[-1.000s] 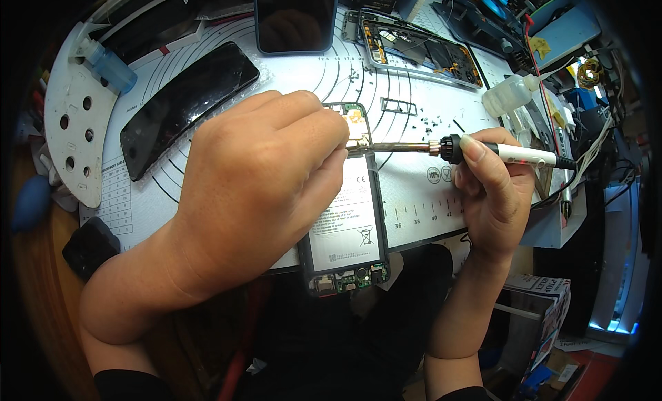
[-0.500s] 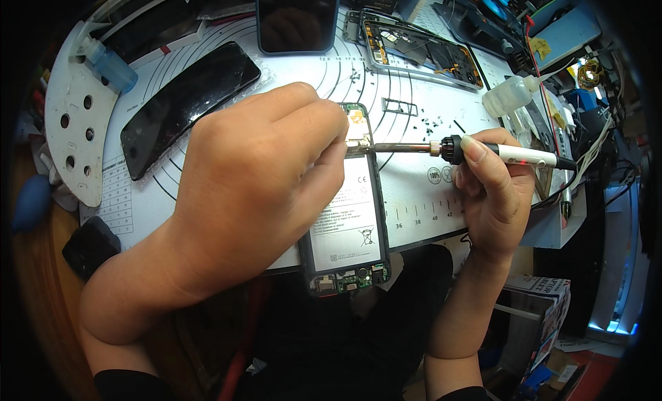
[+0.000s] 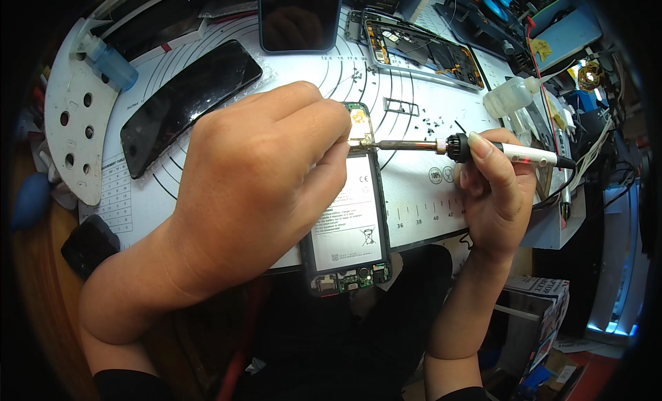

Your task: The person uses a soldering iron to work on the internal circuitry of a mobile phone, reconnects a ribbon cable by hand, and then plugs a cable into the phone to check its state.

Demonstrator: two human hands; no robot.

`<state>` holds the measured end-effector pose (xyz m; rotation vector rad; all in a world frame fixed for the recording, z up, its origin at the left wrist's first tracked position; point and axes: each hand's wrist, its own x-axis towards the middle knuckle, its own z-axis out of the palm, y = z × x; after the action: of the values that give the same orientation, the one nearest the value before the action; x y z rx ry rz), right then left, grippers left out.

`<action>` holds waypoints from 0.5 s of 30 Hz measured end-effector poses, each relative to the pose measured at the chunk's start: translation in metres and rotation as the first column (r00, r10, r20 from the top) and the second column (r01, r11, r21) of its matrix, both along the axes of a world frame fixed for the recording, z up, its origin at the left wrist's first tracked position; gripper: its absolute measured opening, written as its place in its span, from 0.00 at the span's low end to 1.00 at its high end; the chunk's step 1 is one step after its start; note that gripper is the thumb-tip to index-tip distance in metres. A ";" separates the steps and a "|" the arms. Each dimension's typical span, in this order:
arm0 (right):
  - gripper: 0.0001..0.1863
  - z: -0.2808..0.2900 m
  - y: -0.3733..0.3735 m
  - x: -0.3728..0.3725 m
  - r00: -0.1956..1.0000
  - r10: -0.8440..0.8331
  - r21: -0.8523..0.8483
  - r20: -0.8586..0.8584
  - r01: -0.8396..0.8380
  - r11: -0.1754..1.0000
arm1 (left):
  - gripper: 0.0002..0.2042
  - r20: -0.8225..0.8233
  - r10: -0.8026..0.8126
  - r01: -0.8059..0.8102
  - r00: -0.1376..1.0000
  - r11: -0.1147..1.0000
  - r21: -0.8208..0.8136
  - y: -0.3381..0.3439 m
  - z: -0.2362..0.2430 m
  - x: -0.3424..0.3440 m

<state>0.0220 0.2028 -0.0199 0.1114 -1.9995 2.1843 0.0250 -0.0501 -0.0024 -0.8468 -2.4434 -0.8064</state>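
Note:
An opened phone [image 3: 350, 215] lies at the mat's front edge, its white battery showing and green circuit boards at both ends. My right hand [image 3: 498, 187] grips a soldering iron [image 3: 527, 155] with a white handle. The iron's metal tip reaches left to the strip between the battery and the upper board. My left hand [image 3: 265, 173] is closed in a pinch over the phone's left side. A thin dark tip shows by its fingers near the iron's point; what it belongs to is hidden behind the hand.
A black phone screen [image 3: 193, 108] rests on clear wrap at left. Behind stand a dark phone [image 3: 299, 22] and an opened phone frame [image 3: 422, 51]. A small metal frame [image 3: 400, 106] and dark scraps lie right of centre, near a clear bottle [image 3: 509, 96].
The soldering iron and my right hand have shifted slightly right. My left hand and the phone have hardly moved.

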 end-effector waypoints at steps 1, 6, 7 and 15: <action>0.11 0.000 0.000 0.000 1.000 0.000 -0.004 0.002 0.000 1.000 | 0.04 0.002 0.000 0.000 1.000 1.000 0.001 0.000 0.000 0.000; 0.11 -0.001 0.000 0.000 1.000 0.015 -0.002 0.003 -0.015 1.000 | 0.04 0.009 0.009 -0.009 1.000 1.000 -0.008 -0.001 0.000 0.000; 0.10 -0.002 0.001 0.000 1.000 0.013 -0.059 -0.004 -0.014 0.998 | 0.04 0.008 0.011 -0.011 1.000 1.000 -0.010 -0.002 0.000 0.000; 0.12 -0.011 0.020 0.018 0.956 -0.116 -0.346 -0.271 0.015 0.938 | 0.04 0.028 0.012 -0.013 1.000 1.000 0.021 0.002 0.003 0.003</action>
<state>0.0397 0.2228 -0.0304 0.2910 -1.4304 2.2805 0.0278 -0.0485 0.0010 -0.8166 -2.4579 -0.8438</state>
